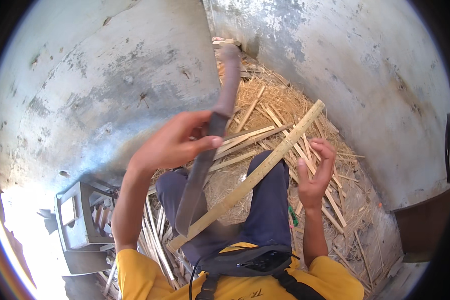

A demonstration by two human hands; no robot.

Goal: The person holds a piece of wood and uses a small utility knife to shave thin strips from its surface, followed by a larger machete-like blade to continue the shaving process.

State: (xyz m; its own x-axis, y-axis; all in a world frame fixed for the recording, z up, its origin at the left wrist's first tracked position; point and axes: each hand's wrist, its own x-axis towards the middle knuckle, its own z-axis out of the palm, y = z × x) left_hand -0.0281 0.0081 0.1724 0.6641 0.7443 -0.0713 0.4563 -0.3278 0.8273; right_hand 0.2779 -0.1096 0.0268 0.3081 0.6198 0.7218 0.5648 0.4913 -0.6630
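My left hand (172, 142) grips a machete (197, 182) by its dark blade, thumb on one side and fingers on the other. The machete's wooden handle points away toward the corner, slightly blurred, and the blade's tip hangs low over my lap. A split bamboo piece (259, 172) lies slantwise across my legs, its far end up to the right and its near end under the blade's tip. My right hand (315, 182) is raised just right of the bamboo, apart from it, fingers loosely curled and spread with nothing in them.
Bamboo strips (330, 205) lie scattered ahead and to the right over a heap of shavings (280, 95). More strips (155, 240) are at my left, near a grey box-like frame (80, 220). Two weathered walls (150, 65) meet in a corner ahead. A green object (293, 216) sits beside my right leg.
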